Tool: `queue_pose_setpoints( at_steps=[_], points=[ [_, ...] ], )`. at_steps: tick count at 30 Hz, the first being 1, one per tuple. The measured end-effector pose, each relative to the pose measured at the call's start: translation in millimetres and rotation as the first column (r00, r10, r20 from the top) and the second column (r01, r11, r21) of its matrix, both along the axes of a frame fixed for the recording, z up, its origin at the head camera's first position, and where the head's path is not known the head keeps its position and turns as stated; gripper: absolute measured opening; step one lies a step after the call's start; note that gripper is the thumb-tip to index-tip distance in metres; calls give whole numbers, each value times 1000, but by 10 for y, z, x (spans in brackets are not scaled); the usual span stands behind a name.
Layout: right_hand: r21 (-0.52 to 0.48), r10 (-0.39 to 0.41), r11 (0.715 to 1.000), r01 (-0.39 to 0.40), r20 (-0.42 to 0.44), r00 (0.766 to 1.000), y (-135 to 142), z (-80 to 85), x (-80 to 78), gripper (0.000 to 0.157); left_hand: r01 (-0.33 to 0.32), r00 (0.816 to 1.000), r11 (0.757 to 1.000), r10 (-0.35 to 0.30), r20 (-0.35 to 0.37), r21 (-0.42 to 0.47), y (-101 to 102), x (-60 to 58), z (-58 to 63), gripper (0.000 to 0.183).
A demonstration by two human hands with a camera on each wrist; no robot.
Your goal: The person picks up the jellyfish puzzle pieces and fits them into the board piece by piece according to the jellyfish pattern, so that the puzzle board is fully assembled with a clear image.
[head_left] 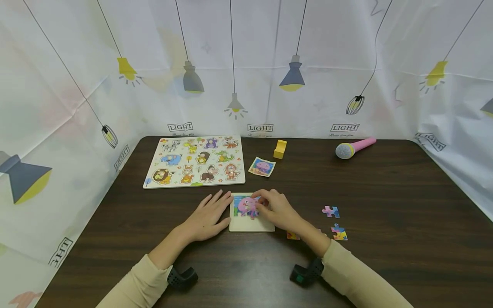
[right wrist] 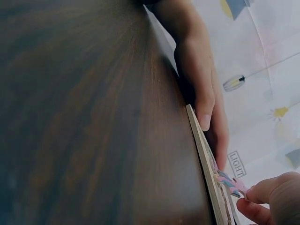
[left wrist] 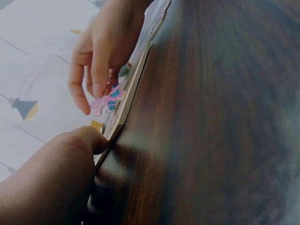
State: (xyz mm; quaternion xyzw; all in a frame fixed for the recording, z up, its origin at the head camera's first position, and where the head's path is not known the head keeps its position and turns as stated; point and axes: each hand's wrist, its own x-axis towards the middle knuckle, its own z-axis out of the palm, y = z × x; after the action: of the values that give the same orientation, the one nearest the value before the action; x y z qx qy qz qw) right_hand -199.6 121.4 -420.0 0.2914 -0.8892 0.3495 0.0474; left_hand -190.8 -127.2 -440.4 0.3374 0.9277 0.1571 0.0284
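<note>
A small pale wooden puzzle board (head_left: 246,224) lies on the dark table, its upper part covered by joined pieces showing a pink octopus (head_left: 246,204). My left hand (head_left: 207,218) lies along the board's left side, fingers extended, fingertips and thumb at the edge. With thumb and fingers, my right hand (head_left: 278,210) pinches a pink and blue jigsaw piece (left wrist: 108,101) over the board. In the right wrist view that piece (right wrist: 232,183) stands tilted, its lower end close to the board's surface. The right hand hides the board's upper right part.
Loose jigsaw pieces lie to the right: a pink-blue one (head_left: 330,211), a colourful one (head_left: 339,232) and another (head_left: 292,235) partly under the right forearm. Farther back are an animal puzzle board (head_left: 194,149), an octopus picture card (head_left: 262,167), a yellow block (head_left: 280,149) and a pink toy microphone (head_left: 354,147).
</note>
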Motion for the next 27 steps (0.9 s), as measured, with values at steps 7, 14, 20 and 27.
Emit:
queue_pose_setpoints(
  at_steps=[7,14,20,27],
  points=[
    [21,-38,999,38,-12,999,-49,-31,-6,14,-6,1000,1000,6,5,-1,0,6,5,59],
    [69,-99,992,104,-79,992,-93,-50,-2,12,-9,1000,1000,9,6,0,0,6,-1,59],
    [135,-165,975,179,-108,980,-126,-40,13,12,-10,1000,1000,10,7,1,12,-1,-4,59],
    [161,-193,965,208,-102,976,-145,-38,24,13,-11,1000,1000,11,13,2,18,-10,-2,59]
  ],
)
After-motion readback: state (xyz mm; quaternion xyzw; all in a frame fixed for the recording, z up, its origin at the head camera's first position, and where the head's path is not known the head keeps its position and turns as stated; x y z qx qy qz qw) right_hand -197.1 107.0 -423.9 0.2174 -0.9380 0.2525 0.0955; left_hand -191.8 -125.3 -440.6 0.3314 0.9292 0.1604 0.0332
